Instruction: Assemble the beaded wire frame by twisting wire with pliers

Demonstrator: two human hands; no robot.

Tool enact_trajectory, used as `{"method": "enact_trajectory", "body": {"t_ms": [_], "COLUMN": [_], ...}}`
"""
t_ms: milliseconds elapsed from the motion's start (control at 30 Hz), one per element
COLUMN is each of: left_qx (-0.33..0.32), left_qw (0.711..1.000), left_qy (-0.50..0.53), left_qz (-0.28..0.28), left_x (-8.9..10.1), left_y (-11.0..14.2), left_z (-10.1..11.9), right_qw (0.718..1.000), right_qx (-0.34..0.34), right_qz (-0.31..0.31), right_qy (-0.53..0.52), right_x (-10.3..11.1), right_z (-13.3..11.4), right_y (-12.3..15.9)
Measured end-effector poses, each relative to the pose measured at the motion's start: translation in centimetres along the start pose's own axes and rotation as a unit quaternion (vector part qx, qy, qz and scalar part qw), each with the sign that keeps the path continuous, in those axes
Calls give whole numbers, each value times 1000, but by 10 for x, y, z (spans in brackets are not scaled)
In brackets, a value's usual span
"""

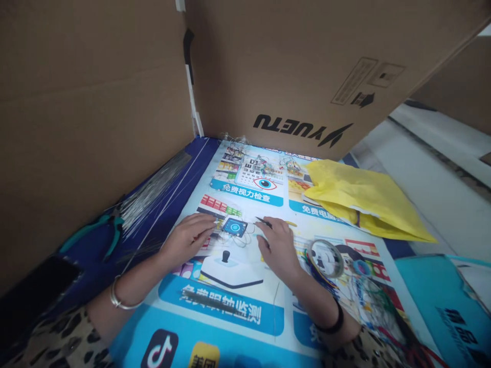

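Note:
My left hand (192, 236) is closed in a pinch, with the tip of a thin pale wire at its fingers. Just right of them is a blue square with a light ring (235, 227); I cannot tell whether it is printed or lies loose. Fine wire loops (248, 239) curl beside it. My right hand (280, 245) is on the other side, a thin dark pointed tool (263, 221) at its curled fingers, the thumb lower and apart. Both hands are low over the printed poster (245, 301).
Cardboard walls (95, 92) stand at the left and back. Teal-handled pliers (111, 240) and a bundle of straight wires (153, 191) lie left. To the right are a tape roll (325, 259), a yellow bag (368, 199), coloured wires (368, 301) and a blue packet (433, 301).

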State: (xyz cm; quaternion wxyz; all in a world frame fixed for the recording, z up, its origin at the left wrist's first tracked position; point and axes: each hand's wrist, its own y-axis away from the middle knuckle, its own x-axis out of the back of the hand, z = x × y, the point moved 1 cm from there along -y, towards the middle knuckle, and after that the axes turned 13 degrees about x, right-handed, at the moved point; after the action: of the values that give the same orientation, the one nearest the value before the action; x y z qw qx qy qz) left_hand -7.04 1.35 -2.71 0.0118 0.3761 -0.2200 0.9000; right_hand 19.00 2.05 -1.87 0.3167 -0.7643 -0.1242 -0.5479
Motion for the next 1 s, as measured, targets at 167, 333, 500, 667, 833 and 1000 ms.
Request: {"method": "enact_trajectory", "body": {"t_ms": [167,333,500,667,833,1000], "left_qx": [-7,-32,-31,-25,-30,-31], "left_qw": [1000,999,998,996,993,992], "left_qy": [2,-16,-26,-36,-54,-60], "left_qz": [-10,-28,-49,-74,-98,-110], "left_x": [-2,-1,2,3,2,1], "left_y": [-1,-2,-3,-1,-1,-2], "left_z": [-2,2,6,8,10,14], "right_qw": [999,998,999,999,997,995], "right_qx": [-9,-9,-6,34,50,64], "right_qz": [-22,-27,-18,-15,-59,-79], "right_qy": [41,61,50,23,11,23], "right_x": [0,0,0,4,4,2], "right_z": [0,1,2,-3,-7,-8], "right_y": [-1,-2,-1,-2,-6,-9]}}
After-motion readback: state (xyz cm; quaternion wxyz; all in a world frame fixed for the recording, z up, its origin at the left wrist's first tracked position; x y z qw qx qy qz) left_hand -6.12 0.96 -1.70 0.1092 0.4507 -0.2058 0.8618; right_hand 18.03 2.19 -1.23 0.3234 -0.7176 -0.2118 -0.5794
